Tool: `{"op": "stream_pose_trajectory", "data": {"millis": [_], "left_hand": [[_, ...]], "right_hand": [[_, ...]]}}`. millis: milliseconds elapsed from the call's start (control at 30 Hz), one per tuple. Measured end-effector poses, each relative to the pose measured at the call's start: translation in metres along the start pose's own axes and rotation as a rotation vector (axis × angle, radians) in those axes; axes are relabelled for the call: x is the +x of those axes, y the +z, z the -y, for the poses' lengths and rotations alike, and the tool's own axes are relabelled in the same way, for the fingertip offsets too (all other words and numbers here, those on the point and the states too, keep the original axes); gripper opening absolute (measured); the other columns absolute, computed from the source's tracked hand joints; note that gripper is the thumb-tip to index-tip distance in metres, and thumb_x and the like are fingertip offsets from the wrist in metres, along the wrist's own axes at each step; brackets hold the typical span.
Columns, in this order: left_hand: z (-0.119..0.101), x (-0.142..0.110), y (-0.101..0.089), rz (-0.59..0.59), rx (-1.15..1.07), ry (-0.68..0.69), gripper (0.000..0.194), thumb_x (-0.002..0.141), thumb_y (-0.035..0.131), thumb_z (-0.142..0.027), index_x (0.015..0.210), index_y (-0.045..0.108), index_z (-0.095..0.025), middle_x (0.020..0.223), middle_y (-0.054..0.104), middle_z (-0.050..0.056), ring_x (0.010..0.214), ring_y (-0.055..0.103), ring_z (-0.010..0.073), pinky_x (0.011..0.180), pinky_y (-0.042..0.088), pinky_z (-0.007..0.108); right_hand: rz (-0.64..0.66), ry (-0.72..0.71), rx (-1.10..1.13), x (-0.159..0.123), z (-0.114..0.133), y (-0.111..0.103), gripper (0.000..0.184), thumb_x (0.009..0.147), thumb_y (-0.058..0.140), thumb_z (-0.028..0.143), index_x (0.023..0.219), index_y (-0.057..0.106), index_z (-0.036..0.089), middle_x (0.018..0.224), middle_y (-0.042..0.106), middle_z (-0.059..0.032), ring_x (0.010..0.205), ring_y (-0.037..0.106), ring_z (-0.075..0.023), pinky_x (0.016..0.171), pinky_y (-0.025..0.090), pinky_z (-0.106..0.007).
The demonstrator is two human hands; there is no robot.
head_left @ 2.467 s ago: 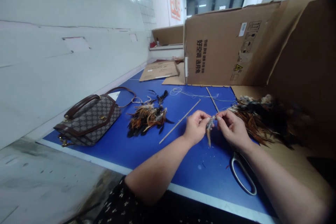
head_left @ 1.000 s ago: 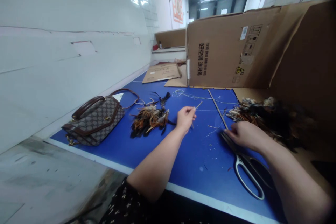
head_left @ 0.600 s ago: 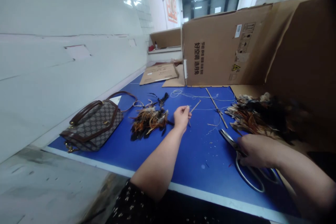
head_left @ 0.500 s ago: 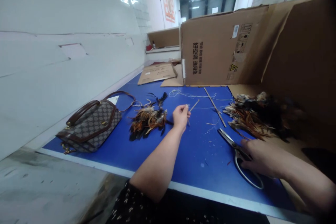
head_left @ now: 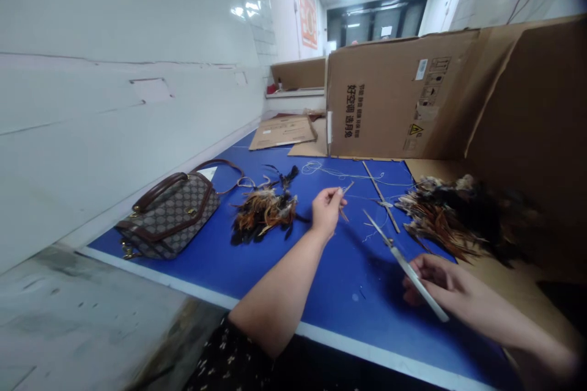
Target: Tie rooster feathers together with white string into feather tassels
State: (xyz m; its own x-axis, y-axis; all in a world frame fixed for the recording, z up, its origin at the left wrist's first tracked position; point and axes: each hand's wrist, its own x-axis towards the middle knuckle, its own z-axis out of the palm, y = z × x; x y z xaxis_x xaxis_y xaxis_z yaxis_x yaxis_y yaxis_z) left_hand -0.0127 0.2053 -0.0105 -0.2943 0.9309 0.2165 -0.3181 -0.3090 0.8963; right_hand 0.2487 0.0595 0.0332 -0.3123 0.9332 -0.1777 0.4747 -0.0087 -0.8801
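My left hand [head_left: 325,214] is closed in a pinch over the middle of the blue table. Between its fingertips is a thin brown stick [head_left: 349,186], its upper end poking out past the thumb. A brownish piece, perhaps a feather, shows below the fingers. Pale thread [head_left: 362,197] runs rightward from near the pinch. My right hand [head_left: 435,284] grips a pair of scissors [head_left: 398,256], raised off the table and seen edge-on, blades pointing toward the left hand. Past the blade tips lies a longer thin stick [head_left: 372,177].
Left of my hand lies a small heap of brown and black feathers [head_left: 266,211], beside a patterned handbag [head_left: 183,220]. A bigger feather pile [head_left: 440,214] sits on cardboard at right. Behind stand a large cardboard box [head_left: 389,104] and flat cardboard [head_left: 282,131]. Loose thread [head_left: 314,167] lies coiled.
My right hand has picked the scissors up off the table and turned them edge-on. My left hand keeps its pinch on the stick. The whole view has shifted slightly.
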Motion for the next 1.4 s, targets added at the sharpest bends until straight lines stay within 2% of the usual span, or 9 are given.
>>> {"op": "stream_pose_trajectory", "data": {"millis": [33, 67, 200, 300, 467, 633, 767, 1067, 1400], "left_hand": [[-0.001, 0.0, 0.0, -0.003, -0.002, 0.007, 0.036, 0.081, 0.079, -0.045, 0.097, 0.069, -0.015, 0.075, 0.069, 0.003, 0.067, 0.064, 0.0129, 0.067, 0.05, 0.026], [-0.001, 0.001, 0.0, -0.008, -0.003, 0.015, 0.037, 0.081, 0.079, -0.046, 0.097, 0.069, -0.015, 0.074, 0.069, 0.003, 0.067, 0.064, 0.0131, 0.067, 0.049, 0.026], [-0.005, 0.003, -0.001, -0.062, 0.009, 0.046, 0.039, 0.082, 0.079, -0.049, 0.098, 0.069, -0.015, 0.069, 0.067, 0.002, 0.065, 0.061, 0.0128, 0.066, 0.046, 0.025], [-0.008, 0.004, -0.001, -0.074, 0.002, 0.057, 0.038, 0.082, 0.078, -0.048, 0.099, 0.069, -0.015, 0.068, 0.065, 0.001, 0.064, 0.06, 0.0121, 0.066, 0.045, 0.025], [-0.007, 0.001, 0.001, -0.063, 0.01, 0.049, 0.038, 0.082, 0.079, -0.047, 0.099, 0.069, -0.014, 0.069, 0.066, 0.001, 0.065, 0.061, 0.0125, 0.068, 0.047, 0.025], [-0.003, 0.001, 0.001, -0.077, -0.006, 0.025, 0.038, 0.082, 0.079, -0.047, 0.1, 0.068, -0.015, 0.071, 0.068, 0.002, 0.065, 0.062, 0.0124, 0.069, 0.049, 0.026], [-0.001, 0.001, 0.002, -0.081, -0.057, -0.009, 0.039, 0.079, 0.082, -0.047, 0.098, 0.068, -0.015, 0.072, 0.068, 0.001, 0.063, 0.062, 0.0122, 0.065, 0.049, 0.025], [-0.009, -0.008, 0.007, 0.036, -0.208, -0.056, 0.04, 0.076, 0.086, -0.045, 0.097, 0.067, -0.015, 0.088, 0.073, 0.006, 0.081, 0.074, 0.0212, 0.075, 0.055, 0.032], [-0.016, -0.015, 0.01, 0.174, -0.291, -0.106, 0.036, 0.083, 0.082, -0.041, 0.099, 0.062, -0.016, 0.102, 0.073, 0.008, 0.095, 0.076, 0.0259, 0.084, 0.057, 0.037]], "right_hand": [[0.09, -0.017, 0.108, 0.007, 0.004, 0.01, 0.039, 0.088, 0.07, 0.06, 0.093, 0.065, 0.022, 0.082, 0.073, -0.0074, 0.075, 0.07, -0.0209, 0.063, 0.053, -0.028], [0.112, -0.026, 0.21, 0.015, 0.008, 0.02, 0.039, 0.089, 0.07, 0.06, 0.093, 0.062, 0.021, 0.08, 0.071, -0.0055, 0.073, 0.068, -0.0195, 0.063, 0.053, -0.028], [0.019, 0.006, 0.565, 0.048, 0.021, 0.058, 0.046, 0.084, 0.076, 0.061, 0.082, 0.057, 0.019, 0.069, 0.056, 0.0023, 0.052, 0.054, -0.0118, 0.056, 0.059, -0.034], [0.064, 0.037, 0.711, 0.067, 0.027, 0.071, 0.049, 0.088, 0.069, 0.066, 0.088, 0.061, 0.017, 0.068, 0.054, 0.002, 0.049, 0.051, -0.0116, 0.052, 0.061, -0.037], [0.126, 0.004, 0.751, 0.082, 0.029, 0.075, 0.05, 0.089, 0.067, 0.066, 0.089, 0.063, 0.017, 0.067, 0.057, 0.0012, 0.049, 0.052, -0.0118, 0.052, 0.063, -0.038], [0.105, -0.049, 0.74, 0.081, 0.021, 0.08, 0.049, 0.088, 0.069, 0.064, 0.091, 0.065, 0.016, 0.067, 0.058, 0.0008, 0.049, 0.055, -0.0128, 0.052, 0.062, -0.036], [0.169, -0.052, 0.758, 0.078, 0.01, 0.083, 0.051, 0.089, 0.067, 0.067, 0.092, 0.068, 0.016, 0.068, 0.061, -0.0001, 0.05, 0.058, -0.0137, 0.052, 0.06, -0.034], [0.224, -0.079, 0.805, 0.076, 0.01, 0.085, 0.055, 0.093, 0.06, 0.069, 0.094, 0.067, 0.015, 0.068, 0.061, -0.0002, 0.051, 0.059, -0.0145, 0.059, 0.063, -0.039], [0.23, -0.09, 0.822, 0.077, 0.007, 0.082, 0.055, 0.096, 0.056, 0.067, 0.099, 0.067, 0.013, 0.067, 0.06, -0.0002, 0.053, 0.058, -0.0149, 0.059, 0.063, -0.04]]}}
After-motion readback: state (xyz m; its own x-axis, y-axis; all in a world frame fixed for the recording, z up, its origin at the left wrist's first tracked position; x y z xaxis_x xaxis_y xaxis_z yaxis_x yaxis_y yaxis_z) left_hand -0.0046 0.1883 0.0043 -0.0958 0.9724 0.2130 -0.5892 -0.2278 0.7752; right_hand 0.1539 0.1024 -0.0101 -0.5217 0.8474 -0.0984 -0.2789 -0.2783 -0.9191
